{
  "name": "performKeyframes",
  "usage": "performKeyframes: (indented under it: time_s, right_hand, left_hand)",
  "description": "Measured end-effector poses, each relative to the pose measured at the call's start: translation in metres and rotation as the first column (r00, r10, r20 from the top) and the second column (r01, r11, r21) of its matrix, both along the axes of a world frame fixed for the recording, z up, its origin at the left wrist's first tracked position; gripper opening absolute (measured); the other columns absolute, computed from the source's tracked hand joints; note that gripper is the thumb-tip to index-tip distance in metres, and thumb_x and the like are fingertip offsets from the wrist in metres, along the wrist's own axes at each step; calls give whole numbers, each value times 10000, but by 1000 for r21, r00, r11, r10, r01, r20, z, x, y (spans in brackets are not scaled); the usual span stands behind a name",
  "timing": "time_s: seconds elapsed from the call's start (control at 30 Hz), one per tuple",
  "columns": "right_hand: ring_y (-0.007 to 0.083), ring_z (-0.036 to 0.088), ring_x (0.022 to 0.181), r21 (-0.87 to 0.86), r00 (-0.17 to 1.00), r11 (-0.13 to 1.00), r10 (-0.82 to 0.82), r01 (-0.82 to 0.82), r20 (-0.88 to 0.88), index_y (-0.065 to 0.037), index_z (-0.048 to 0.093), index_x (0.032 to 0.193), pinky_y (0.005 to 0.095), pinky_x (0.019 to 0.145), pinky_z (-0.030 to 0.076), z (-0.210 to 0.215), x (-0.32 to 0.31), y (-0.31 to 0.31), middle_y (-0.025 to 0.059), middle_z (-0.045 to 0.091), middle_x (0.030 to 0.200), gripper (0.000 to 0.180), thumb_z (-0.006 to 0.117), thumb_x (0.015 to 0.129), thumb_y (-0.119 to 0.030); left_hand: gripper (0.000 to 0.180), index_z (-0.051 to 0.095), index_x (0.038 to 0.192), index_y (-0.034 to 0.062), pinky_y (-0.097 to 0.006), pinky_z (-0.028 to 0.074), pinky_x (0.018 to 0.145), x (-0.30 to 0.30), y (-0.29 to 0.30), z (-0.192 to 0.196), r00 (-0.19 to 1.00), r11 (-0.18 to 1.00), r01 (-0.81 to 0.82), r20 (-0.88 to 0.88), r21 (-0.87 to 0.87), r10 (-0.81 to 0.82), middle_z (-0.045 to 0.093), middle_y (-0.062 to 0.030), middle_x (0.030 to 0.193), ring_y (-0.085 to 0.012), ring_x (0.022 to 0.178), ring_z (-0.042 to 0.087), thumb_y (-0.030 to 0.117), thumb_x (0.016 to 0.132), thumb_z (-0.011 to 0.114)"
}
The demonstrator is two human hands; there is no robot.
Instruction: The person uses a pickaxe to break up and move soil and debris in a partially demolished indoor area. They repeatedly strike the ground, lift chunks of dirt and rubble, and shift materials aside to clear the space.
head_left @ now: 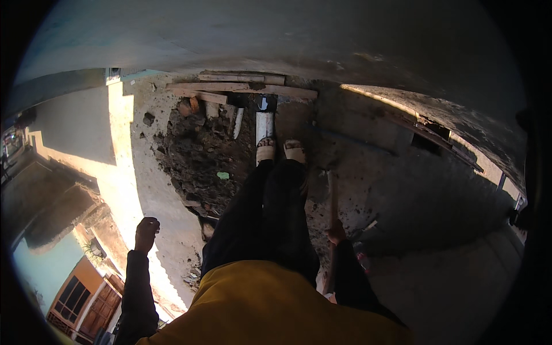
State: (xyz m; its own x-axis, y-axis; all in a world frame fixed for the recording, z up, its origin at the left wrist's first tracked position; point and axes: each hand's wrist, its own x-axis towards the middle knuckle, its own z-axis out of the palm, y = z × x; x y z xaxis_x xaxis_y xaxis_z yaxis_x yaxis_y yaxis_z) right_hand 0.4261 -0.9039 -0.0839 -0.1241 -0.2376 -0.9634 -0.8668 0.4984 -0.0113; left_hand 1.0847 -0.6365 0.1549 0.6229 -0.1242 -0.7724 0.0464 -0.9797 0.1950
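Note:
My right hand (336, 232) is wrapped round a long wooden handle (333, 201) beside my right leg. The upper end of the handle reaches toward the concrete floor. Its lower end passes behind my sleeve and shirt, so I cannot tell what tool it belongs to. Out to the left, my left hand (147, 233) hangs over the pale paving with its fingers curled in and nothing visible in them. My sandalled feet stand by a white pipe (265, 125), the left one overlapping its near end. Dark dug-up soil (198, 152) lies to the left of the pipe.
Wooden planks (241, 87) lie along the foot of the wall ahead. Broken bricks (188, 106) and a white broken piece (238, 123) rest on the soil, with a green scrap (223, 175) nearer. A dark thin hose or rod (359, 142) runs across the floor at right.

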Motion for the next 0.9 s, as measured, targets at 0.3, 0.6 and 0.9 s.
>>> performKeyframes:
  time_s: [0.3,0.6,0.9]
  right_hand:
    - [478,674,1085,-10,965,966,260,-260,25,-5,494,1361,543,919,574,-36,-84,20,257,662,1197,671,808,859,-320]
    - [183,714,807,282,882,955,-211,94,422,-19,653,1265,366,646,589,-22,-72,-103,109,696,984,300,662,1021,-193]
    - [204,714,843,552,936,822,-73,-139,344,-23,689,1219,385,712,601,-39,-63,-192,104,722,1037,292,627,1033,-240]
  left_hand:
    - [405,629,1272,-3,-390,587,883,-170,-100,-59,927,995,-13,-373,-101,-26,725,-186,1141,-286,1064,721,237,966,740]
    - [461,650,1299,-12,-368,559,764,-143,-34,-104,930,949,-316,-190,21,314,728,-148,1128,-250,929,716,331,990,652]
    - [329,719,1125,-26,-431,543,891,-271,93,-72,968,960,-223,-80,172,239,745,-212,998,-368,957,716,265,984,659]
